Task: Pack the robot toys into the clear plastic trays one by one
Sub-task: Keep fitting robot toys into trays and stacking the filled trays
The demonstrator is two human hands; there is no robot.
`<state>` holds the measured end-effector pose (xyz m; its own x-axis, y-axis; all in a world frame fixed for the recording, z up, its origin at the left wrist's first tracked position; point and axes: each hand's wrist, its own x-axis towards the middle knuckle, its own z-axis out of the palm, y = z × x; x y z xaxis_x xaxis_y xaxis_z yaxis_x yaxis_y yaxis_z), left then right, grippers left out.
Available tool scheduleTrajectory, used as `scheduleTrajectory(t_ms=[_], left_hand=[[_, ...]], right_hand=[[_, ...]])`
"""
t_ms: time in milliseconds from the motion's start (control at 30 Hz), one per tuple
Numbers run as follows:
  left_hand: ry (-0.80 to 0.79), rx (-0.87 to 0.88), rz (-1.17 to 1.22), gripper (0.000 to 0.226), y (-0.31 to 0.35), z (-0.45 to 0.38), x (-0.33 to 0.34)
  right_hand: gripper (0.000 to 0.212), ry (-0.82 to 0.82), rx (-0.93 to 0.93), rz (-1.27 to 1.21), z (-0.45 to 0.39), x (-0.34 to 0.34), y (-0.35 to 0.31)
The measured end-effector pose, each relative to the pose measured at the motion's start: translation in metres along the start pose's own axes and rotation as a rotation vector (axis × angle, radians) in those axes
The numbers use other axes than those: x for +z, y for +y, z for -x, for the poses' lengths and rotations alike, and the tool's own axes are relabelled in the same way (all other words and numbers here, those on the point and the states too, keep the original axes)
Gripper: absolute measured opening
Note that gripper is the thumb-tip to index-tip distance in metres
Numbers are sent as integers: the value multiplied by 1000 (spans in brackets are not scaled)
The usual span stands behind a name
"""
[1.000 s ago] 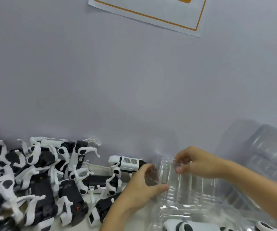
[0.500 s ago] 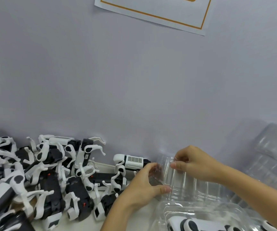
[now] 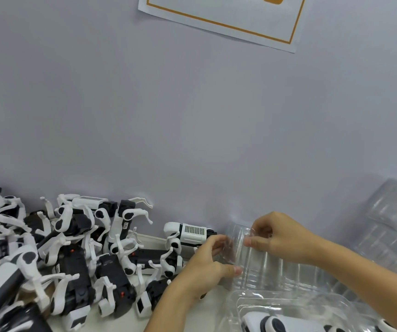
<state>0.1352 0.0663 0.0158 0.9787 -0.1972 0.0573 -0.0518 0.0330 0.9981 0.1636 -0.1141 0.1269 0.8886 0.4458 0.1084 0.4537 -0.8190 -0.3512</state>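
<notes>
A clear plastic tray [image 3: 271, 267] stands tilted up near the wall at the lower right. My left hand [image 3: 207, 267] grips its left edge, thumb on the near face. My right hand [image 3: 279, 238] pinches its top rim. A heap of black and white robot toys [image 3: 68, 255] covers the table on the left, and one white robot toy [image 3: 190, 232] lies just behind my left hand. Another robot toy [image 3: 276, 323] sits in a second clear tray [image 3: 288, 300] at the bottom edge.
A stack of clear trays [image 3: 393, 231] leans against the grey wall at the far right. A white sheet with an orange border [image 3: 228, 20] hangs on the wall above. The white table surface [image 3: 214, 305] shows between the heap and the trays.
The view has shifted a little, so the robot heap sits further right in the picture. Both hands keep their hold on the upright tray, with hardly any movement.
</notes>
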Motion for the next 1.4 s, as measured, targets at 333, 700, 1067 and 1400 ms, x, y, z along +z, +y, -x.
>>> scheduleTrajectory(t_ms=[333,700,1067,1400], left_hand=[[20,-52,13,66,6,10,8],[-104,-91,-401,74,17,17,3],[205,35,-339,22,93,25,-5],[408,79,499,27,168,78,3]], right_hand=[[32,-29,10,-30,2,-3,-1],[20,87,22,-84,4,-41,-7],[14,255,-93,-199,40,-113,-33],[9,532,-321,-249,74,-75,-110]])
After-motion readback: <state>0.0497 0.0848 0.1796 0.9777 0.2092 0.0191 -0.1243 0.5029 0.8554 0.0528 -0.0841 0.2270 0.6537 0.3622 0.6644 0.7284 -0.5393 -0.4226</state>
